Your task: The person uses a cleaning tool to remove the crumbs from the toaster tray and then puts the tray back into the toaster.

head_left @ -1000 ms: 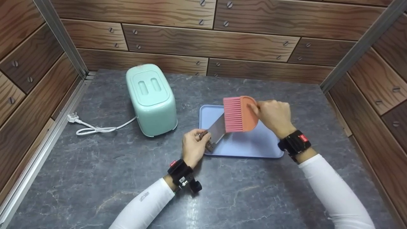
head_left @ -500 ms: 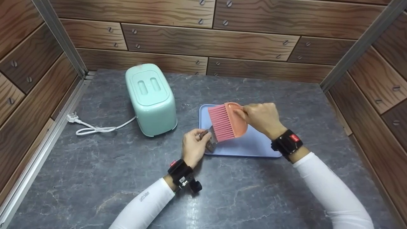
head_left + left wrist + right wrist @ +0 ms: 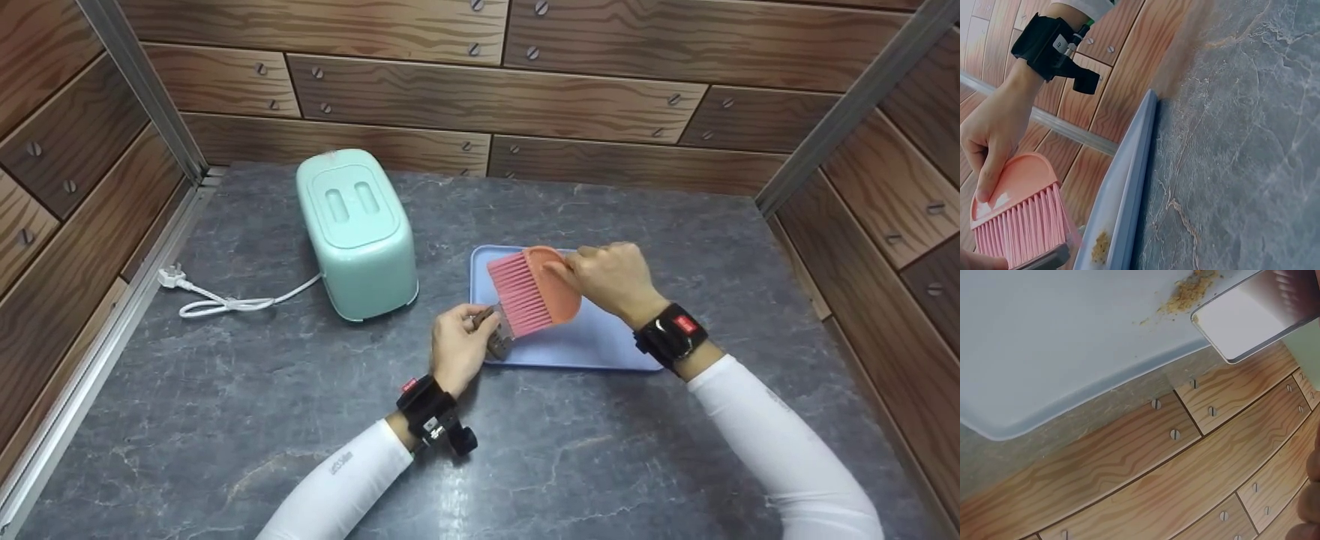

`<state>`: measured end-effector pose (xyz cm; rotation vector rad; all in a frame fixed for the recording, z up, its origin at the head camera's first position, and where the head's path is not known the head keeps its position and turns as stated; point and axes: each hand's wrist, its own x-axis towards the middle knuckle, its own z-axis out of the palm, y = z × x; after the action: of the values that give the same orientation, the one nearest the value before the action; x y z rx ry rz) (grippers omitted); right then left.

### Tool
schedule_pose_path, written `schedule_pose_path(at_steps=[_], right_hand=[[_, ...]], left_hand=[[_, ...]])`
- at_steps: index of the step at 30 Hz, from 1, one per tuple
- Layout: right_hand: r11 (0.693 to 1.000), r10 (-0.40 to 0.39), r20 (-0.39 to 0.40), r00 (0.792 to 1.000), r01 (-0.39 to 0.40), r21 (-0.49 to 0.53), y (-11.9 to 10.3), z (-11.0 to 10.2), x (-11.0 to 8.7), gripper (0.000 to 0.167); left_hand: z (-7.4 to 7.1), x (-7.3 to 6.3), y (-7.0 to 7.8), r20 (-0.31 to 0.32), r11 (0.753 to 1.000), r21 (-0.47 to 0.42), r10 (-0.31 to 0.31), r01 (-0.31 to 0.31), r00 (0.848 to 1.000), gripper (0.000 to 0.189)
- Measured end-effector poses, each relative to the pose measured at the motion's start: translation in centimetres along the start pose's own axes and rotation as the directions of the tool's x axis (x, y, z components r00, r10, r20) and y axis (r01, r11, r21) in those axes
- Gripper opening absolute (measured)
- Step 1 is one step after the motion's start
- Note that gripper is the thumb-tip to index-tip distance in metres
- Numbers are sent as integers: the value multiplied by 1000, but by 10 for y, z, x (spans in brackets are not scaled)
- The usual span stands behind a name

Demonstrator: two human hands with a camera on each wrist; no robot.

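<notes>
My left hand (image 3: 456, 345) pinches one end of a shiny metal crumb tray (image 3: 1244, 318), tilted over the left part of a blue tray (image 3: 607, 351). With the right hand (image 3: 616, 279) I grip an orange hand brush (image 3: 559, 292); its pink bristles lie over the crumb tray, close to my left fingers, and hide much of it in the head view. Yellow-brown crumbs (image 3: 1189, 295) lie in a small heap on the blue tray under the metal tray's far end.
A mint-green toaster (image 3: 360, 232) stands to the left of the blue tray, its slots not showing. From it a white cord (image 3: 232, 305) with a plug runs left along the grey table (image 3: 300, 405). Wood-patterned walls (image 3: 420, 90) enclose the back and sides.
The brush has swept left and toward me along the crumb tray, down to the held end, tilting on the way. My left hand has stayed in place.
</notes>
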<state>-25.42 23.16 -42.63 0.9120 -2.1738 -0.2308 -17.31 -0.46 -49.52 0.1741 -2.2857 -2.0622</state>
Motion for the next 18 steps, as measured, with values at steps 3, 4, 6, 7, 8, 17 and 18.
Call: schedule_pose_path(at_steps=[3,4,6,7,8,17,18], right_hand=[[999,-29,-25,999,28,-22,1,2,1,48],[999,-39,-34,999,37,-32,1,2,2,47],[998,-53,-50,997,50,-48,2,2,2,45],[997,-57,-54,997,54,-54,2,2,2,45],[997,-59,-55,997,56,-57,2,2,3,44],[996,-13,-4,1000,13,-84,8,3,2,47],[996,-10,2,1000,10,-89,9,3,2,48]], left_hand=[[0,0,0,2,1000,6,7,-7,1000,18],[0,0,0,1,1000,9,13,-13,1000,18],[0,0,0,1,1000,9,23,-23,1000,18],[0,0,0,2,1000,10,29,-29,1000,18],[0,0,0,3,999,7,32,-32,999,19],[0,1,1,2,1000,21,17,-17,1000,19],[0,1,1,1,1000,20,19,-19,1000,19]])
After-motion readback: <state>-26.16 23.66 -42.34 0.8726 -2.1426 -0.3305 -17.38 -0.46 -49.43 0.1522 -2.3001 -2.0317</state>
